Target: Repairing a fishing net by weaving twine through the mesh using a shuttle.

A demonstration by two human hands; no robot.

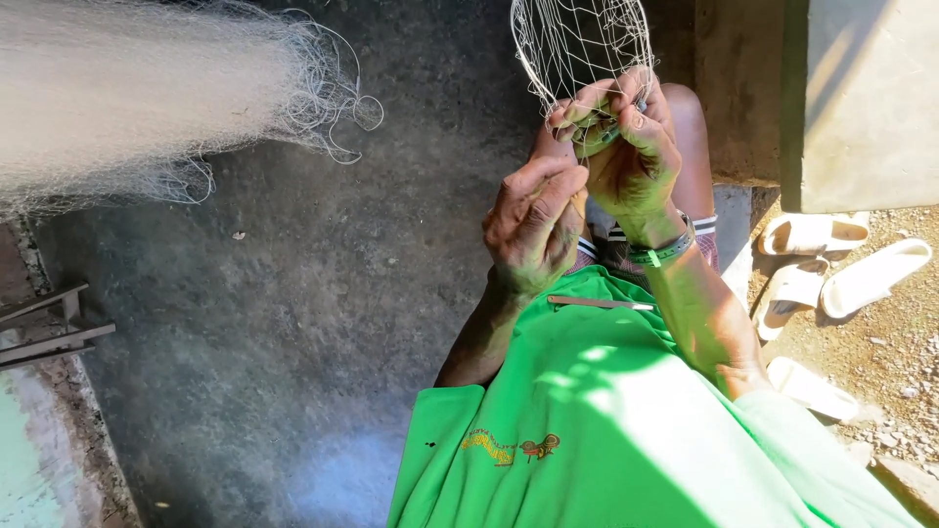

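While pinching white netting (577, 44) above the knees, right hand (631, 147) clamped on a mesh strand, left hand (533, 225) curled shut just beside, pale sandals (831, 259) near concrete floor's (293, 323) right edge.

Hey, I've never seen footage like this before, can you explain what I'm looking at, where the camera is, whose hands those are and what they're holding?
This is one picture from a camera worn on a person's head, looking straight down at their own body and hands. The bright green T-shirt at the bottom is the wearer's chest. The left hand is curled in a loose fist just above it; whether it grips a thread I cannot tell. The right hand, with a watch on its wrist, is raised a little further out, and its fingers pinch the white fishing-net mesh that stretches away from the person. A slim flat tool lies across the lap. Below is a dark concrete floor. A big pale heap of fine white netting lies at the upper left, and several cream slip-on sandals sit on gravel at the right.
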